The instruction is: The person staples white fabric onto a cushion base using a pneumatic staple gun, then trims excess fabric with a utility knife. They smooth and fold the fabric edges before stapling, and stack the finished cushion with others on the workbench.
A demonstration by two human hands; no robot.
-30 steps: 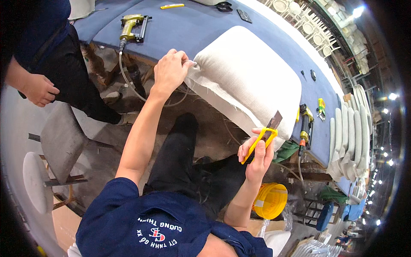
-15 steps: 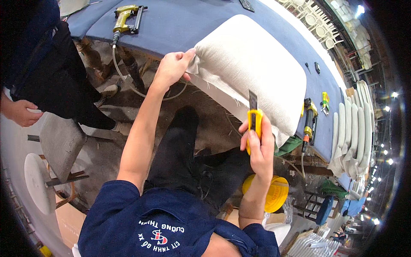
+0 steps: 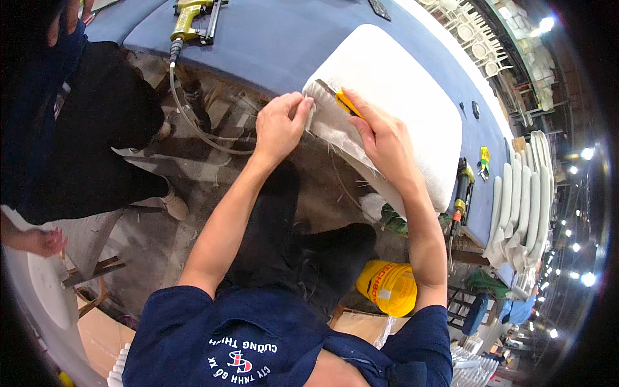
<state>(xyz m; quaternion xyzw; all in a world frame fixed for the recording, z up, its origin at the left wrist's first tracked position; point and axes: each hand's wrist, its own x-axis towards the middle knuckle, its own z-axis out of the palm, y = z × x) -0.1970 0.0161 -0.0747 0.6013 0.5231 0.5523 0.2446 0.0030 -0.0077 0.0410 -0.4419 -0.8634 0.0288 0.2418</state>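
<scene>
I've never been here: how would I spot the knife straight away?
Start at the big blue table and find the pale padded cushion at its near edge. At the cushion's left end, the knife is held in the person's right hand. Unlike the olive-yellow air tool lying on the table, it has a slim dark blade.

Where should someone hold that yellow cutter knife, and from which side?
Best gripped by the yellow handle, I'd judge, coming from the right, as the right hand does. The thin blade juts out of the handle's left end, near the left hand, so the handle looks safer.
</scene>
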